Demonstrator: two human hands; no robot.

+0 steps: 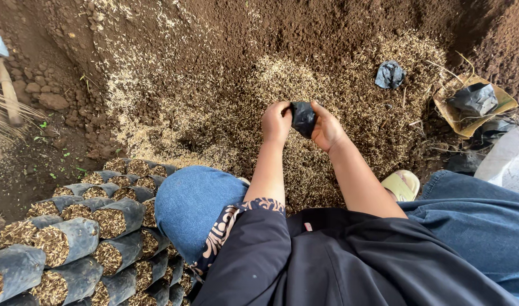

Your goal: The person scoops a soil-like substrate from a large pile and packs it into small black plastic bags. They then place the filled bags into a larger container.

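A small black plastic bag (pixel 303 118), crinkled and limp, is pinched between both hands above a loose heap of husks and soil (pixel 304 79). The left hand (pixel 277 122) and right hand (pixel 327 127) each grip one edge. Filled bags (pixel 95 238) lie stacked at lower left; open ground surrounds the heap.

A black top (pixel 350 260) with short sleeves is worn, the sleeve at lower centre edged with a cream floral band (pixel 236 218). Blue denim trousers (pixel 194 207) and a pale yellow sandal (pixel 402 185) are seen.
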